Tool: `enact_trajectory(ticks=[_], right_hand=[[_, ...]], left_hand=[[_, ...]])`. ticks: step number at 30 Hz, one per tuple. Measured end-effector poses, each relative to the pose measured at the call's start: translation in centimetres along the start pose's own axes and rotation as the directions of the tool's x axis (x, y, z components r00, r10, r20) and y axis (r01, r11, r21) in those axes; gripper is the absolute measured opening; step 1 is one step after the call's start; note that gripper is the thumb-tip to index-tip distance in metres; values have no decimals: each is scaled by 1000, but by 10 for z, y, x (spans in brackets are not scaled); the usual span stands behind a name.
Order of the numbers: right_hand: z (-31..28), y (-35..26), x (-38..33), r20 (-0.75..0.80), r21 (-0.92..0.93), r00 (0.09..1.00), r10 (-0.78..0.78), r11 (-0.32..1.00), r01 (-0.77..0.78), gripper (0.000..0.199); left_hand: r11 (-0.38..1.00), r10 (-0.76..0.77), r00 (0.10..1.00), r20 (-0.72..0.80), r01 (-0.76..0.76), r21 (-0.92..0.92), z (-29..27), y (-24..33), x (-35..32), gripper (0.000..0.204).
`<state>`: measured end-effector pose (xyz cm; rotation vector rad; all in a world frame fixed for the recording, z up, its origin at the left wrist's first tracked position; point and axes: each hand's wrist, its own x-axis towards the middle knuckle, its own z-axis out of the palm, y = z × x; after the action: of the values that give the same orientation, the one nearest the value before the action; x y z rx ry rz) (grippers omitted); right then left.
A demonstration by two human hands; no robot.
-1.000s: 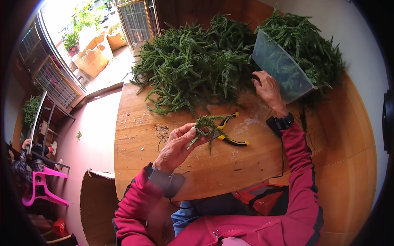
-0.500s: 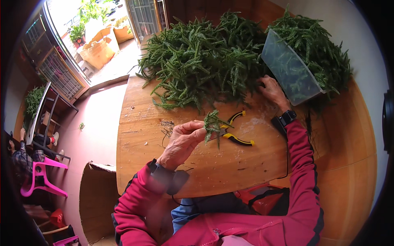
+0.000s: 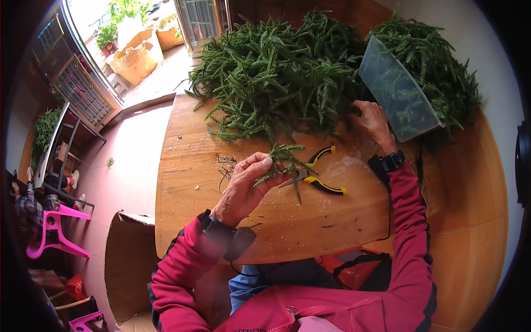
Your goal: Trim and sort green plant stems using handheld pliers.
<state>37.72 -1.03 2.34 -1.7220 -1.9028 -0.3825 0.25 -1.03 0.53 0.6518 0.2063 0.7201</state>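
Observation:
My left hand [image 3: 242,187] pinches a small green artificial pine sprig [image 3: 284,158] between thumb and fingers, above the wooden table. Just behind the sprig lie pliers [image 3: 327,187] with black and yellow handles, spread apart; the sprig and hand partly cover their jaws. Farther right, my right hand [image 3: 374,125] is at the near right edge of a big heap of green pine sprigs [image 3: 276,77], beside a clear plastic bin [image 3: 394,91]. Its fingers are curled together at the heap's edge, and whatever is between them is too dark to make out.
More pine sprigs [image 3: 437,66] fill the bin and spill over its right side. Small scraps and pale dust dot the wooden table [image 3: 287,235]. A cardboard box [image 3: 130,265] stands left of the table. Farther left, a person [image 3: 29,207] sits by another table near a pink stool [image 3: 55,235].
The sprig in my left hand has turned and now fans out more to the right. My right hand has shifted slightly, its fingers drawn closer together. The view has moved a little.

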Motion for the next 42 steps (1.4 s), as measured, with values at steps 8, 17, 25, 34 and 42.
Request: enact_trajectory(ticks=[8, 17, 25, 34, 42], right_hand=[[-14, -19, 20, 0, 36, 939, 345, 938, -344, 21], [-23, -24, 17, -132, -132, 934, 332, 928, -349, 19], [-50, -48, 26, -298, -193, 953, 45, 975, -106, 17], [-47, -53, 29, -246, 77, 932, 265, 964, -254, 12], [-47, -49, 26, -271, 60, 948, 169, 985, -159, 19]], left_hand=[[999, 21, 1000, -22, -20, 38, -1, 2, 0, 22], [999, 13, 995, -97, -9, 36, 6, 2, 0, 25], [995, 42, 999, -14, -43, -86, -13, -2, 4, 25], [994, 51, 999, 8, -50, -100, -22, -6, 2, 20], [997, 46, 996, 76, -41, -70, -11, -2, 2, 19]])
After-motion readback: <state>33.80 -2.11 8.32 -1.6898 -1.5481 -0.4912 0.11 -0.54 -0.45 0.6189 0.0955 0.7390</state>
